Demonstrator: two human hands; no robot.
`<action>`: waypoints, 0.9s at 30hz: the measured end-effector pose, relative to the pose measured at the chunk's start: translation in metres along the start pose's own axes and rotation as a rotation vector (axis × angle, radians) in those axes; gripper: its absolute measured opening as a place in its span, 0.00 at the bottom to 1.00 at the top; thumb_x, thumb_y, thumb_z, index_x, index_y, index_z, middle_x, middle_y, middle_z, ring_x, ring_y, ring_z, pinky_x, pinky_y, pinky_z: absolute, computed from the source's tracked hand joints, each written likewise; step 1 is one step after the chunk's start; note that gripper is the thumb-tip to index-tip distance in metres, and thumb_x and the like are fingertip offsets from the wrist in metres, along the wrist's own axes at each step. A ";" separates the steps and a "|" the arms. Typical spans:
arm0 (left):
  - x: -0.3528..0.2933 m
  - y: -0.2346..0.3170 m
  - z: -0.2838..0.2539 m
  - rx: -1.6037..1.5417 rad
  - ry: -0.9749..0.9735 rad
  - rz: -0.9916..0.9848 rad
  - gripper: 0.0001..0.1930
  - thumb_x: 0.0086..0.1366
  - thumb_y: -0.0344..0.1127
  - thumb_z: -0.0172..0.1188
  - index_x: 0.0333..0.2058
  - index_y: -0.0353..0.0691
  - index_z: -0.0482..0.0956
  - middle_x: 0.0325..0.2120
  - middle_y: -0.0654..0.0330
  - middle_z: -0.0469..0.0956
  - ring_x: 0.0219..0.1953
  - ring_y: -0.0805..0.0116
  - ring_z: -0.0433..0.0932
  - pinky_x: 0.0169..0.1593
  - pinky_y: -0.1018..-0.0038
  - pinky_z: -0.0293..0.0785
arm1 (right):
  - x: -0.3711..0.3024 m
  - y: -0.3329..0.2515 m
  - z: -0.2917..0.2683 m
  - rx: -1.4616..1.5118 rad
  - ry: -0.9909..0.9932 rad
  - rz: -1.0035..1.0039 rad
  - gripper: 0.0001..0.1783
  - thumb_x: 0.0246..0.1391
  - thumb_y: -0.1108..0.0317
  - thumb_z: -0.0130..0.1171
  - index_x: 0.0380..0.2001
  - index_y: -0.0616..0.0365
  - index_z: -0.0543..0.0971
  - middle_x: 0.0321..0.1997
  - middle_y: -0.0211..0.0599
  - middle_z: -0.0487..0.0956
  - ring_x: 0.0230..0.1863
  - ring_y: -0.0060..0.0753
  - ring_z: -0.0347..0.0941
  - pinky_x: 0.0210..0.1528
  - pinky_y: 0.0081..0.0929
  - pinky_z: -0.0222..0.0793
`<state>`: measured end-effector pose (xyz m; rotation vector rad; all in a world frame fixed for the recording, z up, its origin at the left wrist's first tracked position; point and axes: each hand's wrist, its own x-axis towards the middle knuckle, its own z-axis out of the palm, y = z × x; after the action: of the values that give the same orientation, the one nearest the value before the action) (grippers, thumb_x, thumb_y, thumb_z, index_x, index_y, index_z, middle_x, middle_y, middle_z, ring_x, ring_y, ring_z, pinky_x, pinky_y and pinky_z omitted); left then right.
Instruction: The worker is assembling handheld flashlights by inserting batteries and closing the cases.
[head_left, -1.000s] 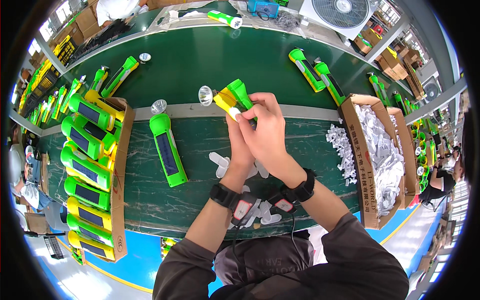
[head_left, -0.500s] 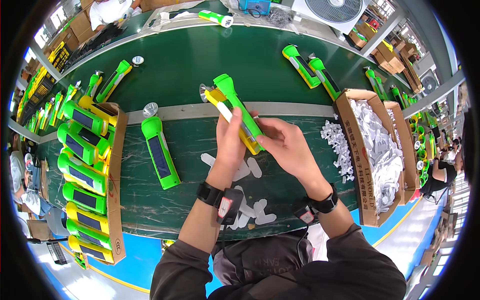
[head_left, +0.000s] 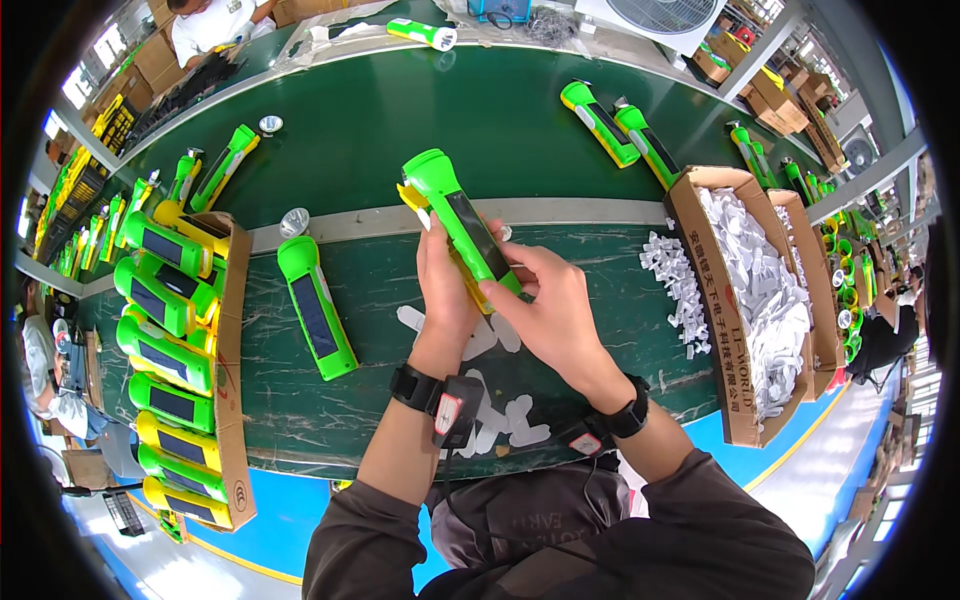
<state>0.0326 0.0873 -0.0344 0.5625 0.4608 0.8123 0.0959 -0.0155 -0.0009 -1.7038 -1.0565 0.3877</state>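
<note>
Both my hands are closed round a green and yellow flashlight [head_left: 464, 222], its dark panel facing up and its wide green head pointing away from me. My left hand [head_left: 446, 285] wraps the left side and underside. My right hand [head_left: 548, 305] grips the lower right end, thumb on the green body. A yellow part sticks out at the left below the head; the underside is hidden. On the table to the left lies another green flashlight [head_left: 318, 310], a shiny reflector [head_left: 295, 222] at its head end. Flat white plastic pieces [head_left: 490, 425] lie beneath my wrists.
A cardboard box [head_left: 237, 400] of flashlights stands left. At right, a box [head_left: 712, 330] holds white strips beside a pile of small white parts [head_left: 677, 290]. Beyond a metal rail [head_left: 590, 210], several flashlights lie on a green belt [head_left: 440, 110]. A person [head_left: 215, 30] sits far left.
The flashlight has rolled in my hands, so its dark panel now faces up and the yellow side has turned down to the left. My right hand has shifted slightly left.
</note>
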 end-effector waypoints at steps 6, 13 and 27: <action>0.001 -0.001 -0.002 -0.039 0.007 0.013 0.27 0.70 0.59 0.39 0.43 0.39 0.71 0.34 0.57 0.76 0.37 0.65 0.76 0.45 0.68 0.74 | -0.001 -0.004 0.002 -0.151 0.001 -0.042 0.23 0.43 0.69 0.66 0.44 0.68 0.76 0.34 0.49 0.77 0.34 0.50 0.76 0.36 0.37 0.72; -0.001 0.000 -0.002 0.128 -0.090 0.106 0.23 0.69 0.49 0.52 0.52 0.36 0.66 0.38 0.57 0.74 0.40 0.67 0.76 0.46 0.69 0.75 | -0.009 -0.008 0.001 -0.314 0.026 -0.199 0.25 0.42 0.71 0.66 0.46 0.66 0.75 0.35 0.47 0.75 0.34 0.51 0.75 0.35 0.39 0.72; 0.005 0.004 -0.008 -0.076 -0.153 -0.062 0.33 0.66 0.67 0.40 0.44 0.38 0.70 0.32 0.64 0.74 0.29 0.72 0.73 0.37 0.75 0.74 | -0.037 -0.012 -0.025 -0.113 -0.204 0.109 0.21 0.41 0.71 0.71 0.37 0.68 0.74 0.30 0.44 0.82 0.29 0.28 0.81 0.32 0.23 0.78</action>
<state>0.0288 0.0958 -0.0384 0.5331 0.3043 0.7186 0.0868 -0.0589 0.0114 -1.8568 -1.1535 0.5921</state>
